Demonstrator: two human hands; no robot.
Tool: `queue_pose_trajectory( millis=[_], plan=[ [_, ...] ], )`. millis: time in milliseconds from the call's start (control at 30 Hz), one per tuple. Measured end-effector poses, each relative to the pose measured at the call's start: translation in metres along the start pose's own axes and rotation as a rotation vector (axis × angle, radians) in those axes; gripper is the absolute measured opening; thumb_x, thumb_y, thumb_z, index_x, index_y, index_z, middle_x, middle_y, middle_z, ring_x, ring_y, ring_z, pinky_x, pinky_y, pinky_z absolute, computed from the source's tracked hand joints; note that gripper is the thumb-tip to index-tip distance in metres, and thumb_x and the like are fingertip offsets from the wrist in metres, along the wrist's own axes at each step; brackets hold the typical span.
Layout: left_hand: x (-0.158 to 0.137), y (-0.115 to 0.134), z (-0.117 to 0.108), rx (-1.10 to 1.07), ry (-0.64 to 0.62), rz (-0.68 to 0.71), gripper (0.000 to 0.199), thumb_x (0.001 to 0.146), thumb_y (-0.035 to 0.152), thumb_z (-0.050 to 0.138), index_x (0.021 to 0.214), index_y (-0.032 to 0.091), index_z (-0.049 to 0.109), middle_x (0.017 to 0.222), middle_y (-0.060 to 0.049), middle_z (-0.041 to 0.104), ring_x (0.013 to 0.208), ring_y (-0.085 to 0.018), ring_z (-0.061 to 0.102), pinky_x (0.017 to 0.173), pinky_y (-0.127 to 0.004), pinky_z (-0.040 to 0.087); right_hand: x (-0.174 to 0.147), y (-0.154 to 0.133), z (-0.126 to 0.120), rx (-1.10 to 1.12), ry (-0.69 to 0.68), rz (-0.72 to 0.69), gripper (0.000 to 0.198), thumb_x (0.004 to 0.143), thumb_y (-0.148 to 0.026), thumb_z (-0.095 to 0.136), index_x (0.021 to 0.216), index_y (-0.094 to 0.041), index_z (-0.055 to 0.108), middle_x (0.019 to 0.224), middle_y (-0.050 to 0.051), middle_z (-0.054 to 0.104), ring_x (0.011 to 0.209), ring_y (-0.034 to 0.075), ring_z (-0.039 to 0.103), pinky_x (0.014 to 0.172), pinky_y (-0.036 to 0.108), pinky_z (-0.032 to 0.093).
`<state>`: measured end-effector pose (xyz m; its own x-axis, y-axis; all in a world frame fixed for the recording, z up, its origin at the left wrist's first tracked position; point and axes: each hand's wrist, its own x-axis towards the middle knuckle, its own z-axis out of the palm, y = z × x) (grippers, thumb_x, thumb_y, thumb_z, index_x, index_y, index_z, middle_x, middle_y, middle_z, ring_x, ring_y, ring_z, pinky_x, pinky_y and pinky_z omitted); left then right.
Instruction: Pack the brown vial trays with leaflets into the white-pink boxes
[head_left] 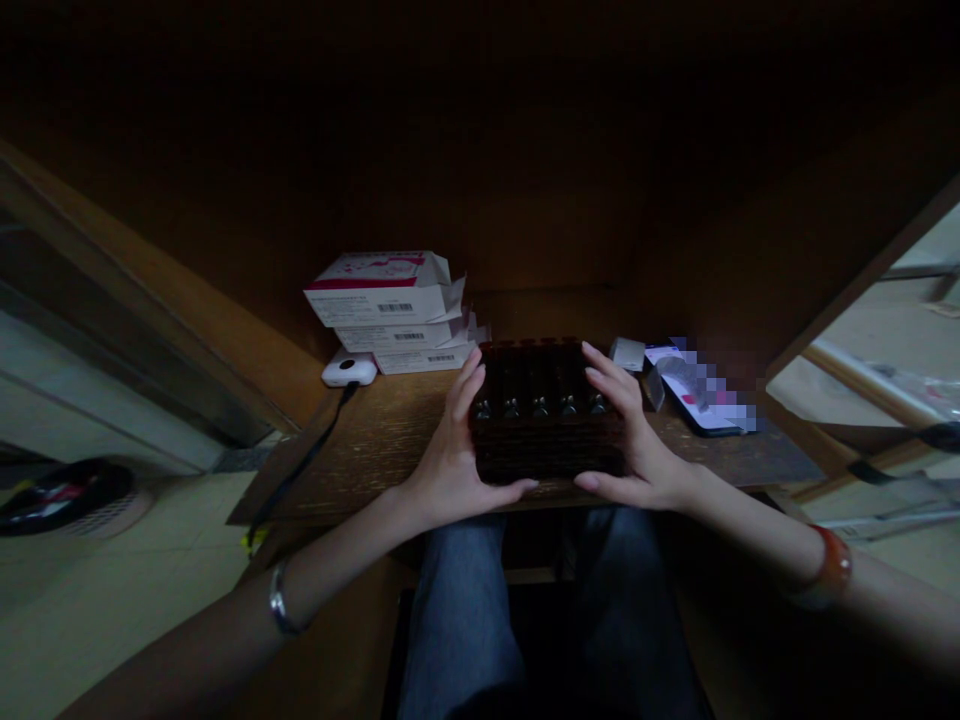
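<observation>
Dim light, deep shadows above.

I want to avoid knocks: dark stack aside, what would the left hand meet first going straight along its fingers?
Probably the open flaps of the white boxes, just beyond the left hand; depth is unclear, so it might miss them.

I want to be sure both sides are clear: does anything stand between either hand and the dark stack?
Nothing visible does. The left hand and right hand frame the dark stack directly, thumbs near its front edge. The white boxes stand farther back than the left hand; the phone lies off to the right, beyond the right hand.
</observation>
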<state>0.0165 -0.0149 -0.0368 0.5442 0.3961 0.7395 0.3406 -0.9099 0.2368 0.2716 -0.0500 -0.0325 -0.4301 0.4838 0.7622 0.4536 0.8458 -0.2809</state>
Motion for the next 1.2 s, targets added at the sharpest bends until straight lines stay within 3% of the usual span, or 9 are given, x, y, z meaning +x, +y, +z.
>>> queue_pose_trajectory(
  millis=[67, 133, 233, 367, 533, 1200],
  plan=[
    [0.0, 0.0, -0.003, -0.069, -0.005, 0.004, 0.13, 0.066, 0.058, 0.085, 0.16, 0.027, 0.0, 0.168, -0.021, 0.004, 0.155, -0.042, 0.011, 0.118, -0.073, 0.026, 0.0, 0.0, -0.003, 0.038, 0.01, 0.006, 0.079, 0.092, -0.053, 0.056, 0.159, -0.03, 0.02, 0.167, 0.01, 0.021, 0.152, 0.036, 0.025, 0.119, 0.062, 0.029],
    [-0.001, -0.001, -0.007, -0.15, -0.005, 0.003, 0.108, 0.08, 0.062, 0.07, 0.16, 0.027, 0.006, 0.168, -0.018, 0.007, 0.155, -0.039, 0.012, 0.12, -0.07, 0.024, 0.0, -0.001, -0.005, 0.077, 0.035, 0.012, 0.065, 0.098, -0.05, 0.046, 0.157, -0.032, 0.026, 0.166, 0.007, 0.026, 0.151, 0.034, 0.028, 0.119, 0.061, 0.03],
    [0.001, 0.0, -0.012, -0.255, 0.054, -0.037, 0.067, 0.098, 0.053, 0.047, 0.156, 0.027, 0.025, 0.166, -0.013, 0.023, 0.153, -0.032, 0.023, 0.122, -0.063, 0.025, 0.002, -0.004, -0.006, 0.105, 0.08, 0.039, 0.054, 0.101, -0.044, 0.042, 0.154, -0.035, 0.034, 0.163, 0.004, 0.033, 0.149, 0.031, 0.034, 0.119, 0.058, 0.033],
    [0.005, 0.004, -0.017, -0.287, 0.134, -0.067, 0.049, 0.102, 0.045, 0.043, 0.147, 0.027, 0.044, 0.158, -0.011, 0.04, 0.146, -0.028, 0.038, 0.12, -0.057, 0.031, 0.005, -0.012, -0.006, 0.089, 0.132, 0.077, 0.046, 0.102, -0.036, 0.043, 0.147, -0.033, 0.043, 0.156, 0.006, 0.043, 0.144, 0.03, 0.042, 0.115, 0.056, 0.039],
    [0.006, 0.005, -0.019, -0.271, 0.128, -0.073, 0.046, 0.102, 0.042, 0.044, 0.145, 0.025, 0.046, 0.157, -0.011, 0.042, 0.144, -0.028, 0.04, 0.119, -0.056, 0.033, 0.006, -0.016, -0.006, 0.043, 0.137, 0.106, 0.043, 0.101, -0.034, 0.043, 0.144, -0.03, 0.046, 0.153, 0.009, 0.047, 0.141, 0.031, 0.045, 0.112, 0.057, 0.042],
    [0.003, 0.001, -0.015, -0.245, 0.106, -0.061, 0.057, 0.098, 0.042, 0.054, 0.15, 0.026, 0.037, 0.159, -0.014, 0.035, 0.148, -0.029, 0.035, 0.12, -0.056, 0.031, 0.004, -0.008, -0.001, 0.008, 0.12, 0.02, 0.063, 0.096, -0.031, 0.057, 0.154, -0.033, 0.032, 0.161, 0.008, 0.036, 0.146, 0.031, 0.039, 0.116, 0.056, 0.038]
  ],
)
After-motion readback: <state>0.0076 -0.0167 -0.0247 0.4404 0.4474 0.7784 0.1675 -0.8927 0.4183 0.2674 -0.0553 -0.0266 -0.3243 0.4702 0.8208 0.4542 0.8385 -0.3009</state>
